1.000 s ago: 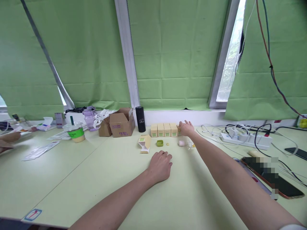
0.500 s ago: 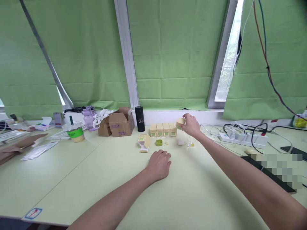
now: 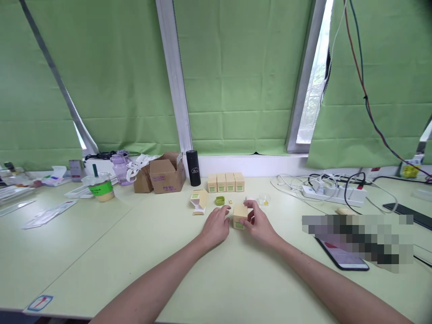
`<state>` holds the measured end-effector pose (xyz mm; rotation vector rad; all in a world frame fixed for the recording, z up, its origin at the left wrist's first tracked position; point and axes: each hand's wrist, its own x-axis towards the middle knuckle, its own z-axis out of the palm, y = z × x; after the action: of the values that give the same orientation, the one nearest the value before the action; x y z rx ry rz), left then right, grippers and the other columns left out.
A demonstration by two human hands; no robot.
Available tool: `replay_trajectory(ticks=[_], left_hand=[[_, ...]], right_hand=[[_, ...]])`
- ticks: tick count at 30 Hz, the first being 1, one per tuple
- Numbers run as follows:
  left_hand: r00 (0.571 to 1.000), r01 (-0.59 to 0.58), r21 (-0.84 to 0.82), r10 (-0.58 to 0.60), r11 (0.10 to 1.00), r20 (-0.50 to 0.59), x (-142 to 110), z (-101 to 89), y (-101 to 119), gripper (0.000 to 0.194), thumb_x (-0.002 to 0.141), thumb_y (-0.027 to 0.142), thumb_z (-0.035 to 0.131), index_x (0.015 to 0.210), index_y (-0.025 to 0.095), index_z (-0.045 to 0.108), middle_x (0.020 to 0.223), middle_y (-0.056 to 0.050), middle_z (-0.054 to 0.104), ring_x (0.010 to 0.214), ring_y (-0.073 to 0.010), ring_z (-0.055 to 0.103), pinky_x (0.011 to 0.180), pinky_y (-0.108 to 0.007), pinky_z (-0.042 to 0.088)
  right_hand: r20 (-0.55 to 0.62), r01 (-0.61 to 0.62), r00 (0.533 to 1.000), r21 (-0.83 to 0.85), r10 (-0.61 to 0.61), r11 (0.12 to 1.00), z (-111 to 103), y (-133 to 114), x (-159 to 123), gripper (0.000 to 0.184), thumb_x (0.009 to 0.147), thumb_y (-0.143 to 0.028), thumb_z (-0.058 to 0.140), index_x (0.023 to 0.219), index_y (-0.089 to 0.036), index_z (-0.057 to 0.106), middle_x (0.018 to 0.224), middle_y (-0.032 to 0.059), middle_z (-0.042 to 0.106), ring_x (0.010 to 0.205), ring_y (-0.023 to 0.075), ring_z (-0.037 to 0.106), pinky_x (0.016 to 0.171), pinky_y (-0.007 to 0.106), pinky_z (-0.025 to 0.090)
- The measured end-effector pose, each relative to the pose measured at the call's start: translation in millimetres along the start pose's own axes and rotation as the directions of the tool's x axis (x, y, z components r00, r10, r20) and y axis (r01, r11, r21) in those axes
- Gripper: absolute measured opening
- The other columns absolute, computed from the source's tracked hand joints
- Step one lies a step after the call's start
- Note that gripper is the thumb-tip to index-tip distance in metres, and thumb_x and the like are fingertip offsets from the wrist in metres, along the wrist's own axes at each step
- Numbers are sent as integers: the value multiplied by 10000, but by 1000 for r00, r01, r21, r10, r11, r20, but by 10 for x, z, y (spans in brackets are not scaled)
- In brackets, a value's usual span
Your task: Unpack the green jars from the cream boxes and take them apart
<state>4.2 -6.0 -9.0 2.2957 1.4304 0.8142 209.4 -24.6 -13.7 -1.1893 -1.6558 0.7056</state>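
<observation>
Pinched in my right hand is a small tan cardboard box with a green label on its front, just above or on the table. To its left, my left hand has its fingers apart and holds nothing; its fingertips are close to the box. Beyond my hands are an opened box with flaps out, a small green tub, a tiny yellow piece and a clear plastic bag with something yellow in it. Several matching closed boxes stand in a row behind.
A black cylinder, an open brown carton, a purple bottle and a drink cup stand along the back left. At right are a white power strip, tangled cables and a phone beside a pixelated patch.
My right hand has brought the box from beside the row's right end toward me and leftward, near my left hand. The pinkish item on the table is now hidden. The view has shifted slightly.
</observation>
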Motion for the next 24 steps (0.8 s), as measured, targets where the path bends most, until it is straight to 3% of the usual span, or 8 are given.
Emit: replay_trajectory(ticks=[6,9,13,19,24], left_hand=[[992,79,-282,-102,956,-68,97,34,83,422,927,65,474,1302,211,601,1355,-146,585,1185,-204,683,1057,-356,526],[978,149,-332,-189,931,-91,194,25,175,409,896,24,473,1228,183,651,1296,-141,635,1125,-199,701,1060,-378,519],[970,164,-315,-210,935,-119,237,26,260,419,852,-1,491,1164,193,693,1125,-100,727,1231,-245,637,1100,-438,474],[967,166,-269,-210,949,-144,124,85,196,442,837,22,541,1210,215,679,1128,-89,744,1230,-246,633,1106,-447,463],[963,165,-262,-213,951,-166,68,70,179,416,871,41,522,1221,214,666,1168,-89,733,1256,-226,609,1118,-421,448]], right_hand=[[81,-3,997,234,-17,972,-68,151,-7,656,718,-236,715,1315,-305,451,1236,42,499,798,148,587,685,322,539],[97,-3,995,304,-28,953,-90,168,-10,621,717,-220,704,1286,-304,469,1157,18,478,802,140,579,693,312,534],[50,10,998,332,-28,943,-69,173,-8,525,714,-233,710,1193,-282,502,1024,-9,480,804,151,582,692,309,521],[-30,41,999,123,-38,992,-69,182,13,425,768,-260,634,1168,-273,491,758,-53,559,702,189,590,679,334,495],[-74,23,997,-47,-26,999,-98,180,11,407,790,-261,595,1186,-298,510,713,-42,661,700,230,652,652,346,497]])
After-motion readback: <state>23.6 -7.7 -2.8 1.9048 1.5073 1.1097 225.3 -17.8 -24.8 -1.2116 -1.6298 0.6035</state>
